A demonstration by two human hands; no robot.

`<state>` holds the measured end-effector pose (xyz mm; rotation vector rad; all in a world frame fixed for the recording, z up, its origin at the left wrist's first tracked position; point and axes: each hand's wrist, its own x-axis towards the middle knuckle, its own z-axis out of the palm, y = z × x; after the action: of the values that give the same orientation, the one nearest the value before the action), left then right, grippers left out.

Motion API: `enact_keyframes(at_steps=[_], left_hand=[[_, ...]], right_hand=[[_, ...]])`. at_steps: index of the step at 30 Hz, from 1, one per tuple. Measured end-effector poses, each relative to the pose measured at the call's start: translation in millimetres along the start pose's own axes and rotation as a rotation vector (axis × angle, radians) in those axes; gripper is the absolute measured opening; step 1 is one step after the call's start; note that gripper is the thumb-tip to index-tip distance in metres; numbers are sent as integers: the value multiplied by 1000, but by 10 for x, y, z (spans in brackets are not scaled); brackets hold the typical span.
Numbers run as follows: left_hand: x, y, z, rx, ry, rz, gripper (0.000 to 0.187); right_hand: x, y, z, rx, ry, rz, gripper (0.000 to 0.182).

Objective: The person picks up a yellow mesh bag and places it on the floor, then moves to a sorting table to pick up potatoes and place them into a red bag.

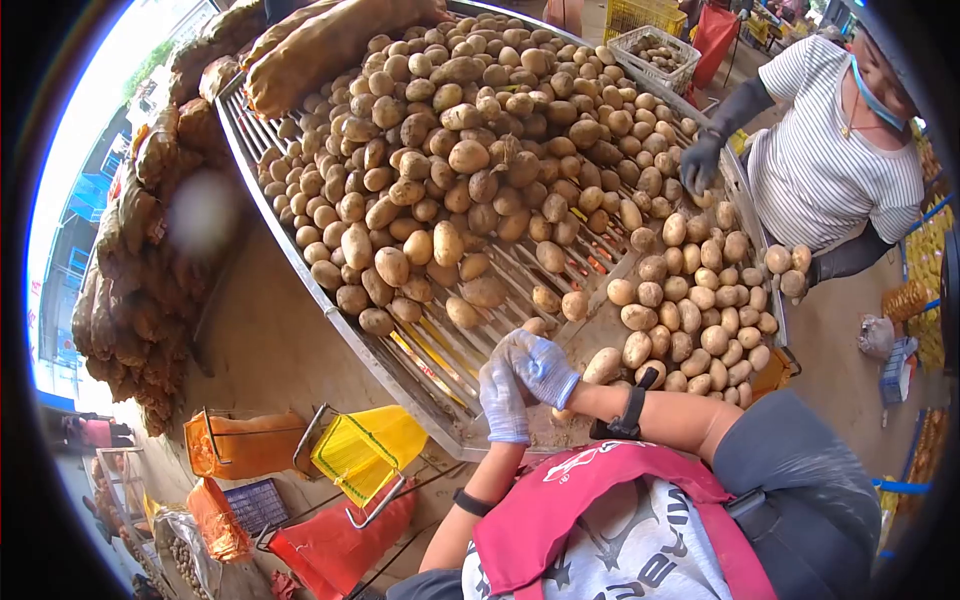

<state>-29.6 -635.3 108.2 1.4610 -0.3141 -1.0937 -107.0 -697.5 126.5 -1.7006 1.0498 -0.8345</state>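
Note:
Both my hands wear pale gloves with bluish cuffs and meet over the near edge of a metal slatted sorting table [480, 425]. My left hand [503, 402] is closed, its fingers drawn in against the other hand. Curled over from the right is my right hand [542, 368], also closed; whatever lies between the two is hidden. Just beyond my fingers rests a potato [538, 326], and another potato [563, 414] shows partly beneath my right wrist. A large heap of potatoes [470, 155] covers the slats, with a second group of potatoes [700, 310] on the right side.
Across the right edge stands a co-worker in a striped shirt [825, 140]; one dark glove [703, 162] reaches over the table, the other holds several potatoes [790, 268]. Filled sacks [140, 260] are stacked at left. A yellow bag [368, 452] and red bag [345, 540] hang on frames nearby.

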Motion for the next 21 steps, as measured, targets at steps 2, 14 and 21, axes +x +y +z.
enact_keyframes(at_steps=[2, 14, 21], left_hand=[[117, -36, -17, -404, -88, -182, 41], [593, 245, -893, -989, -25, -463, 28], [655, 264, -757, -803, -563, -358, 56]], right_hand=[[-1, -150, -9, -43, -4, -138, 17], [1979, -248, 387, -1017, -341, -233, 61], [1418, -488, 242, -475, -650, -267, 50]])
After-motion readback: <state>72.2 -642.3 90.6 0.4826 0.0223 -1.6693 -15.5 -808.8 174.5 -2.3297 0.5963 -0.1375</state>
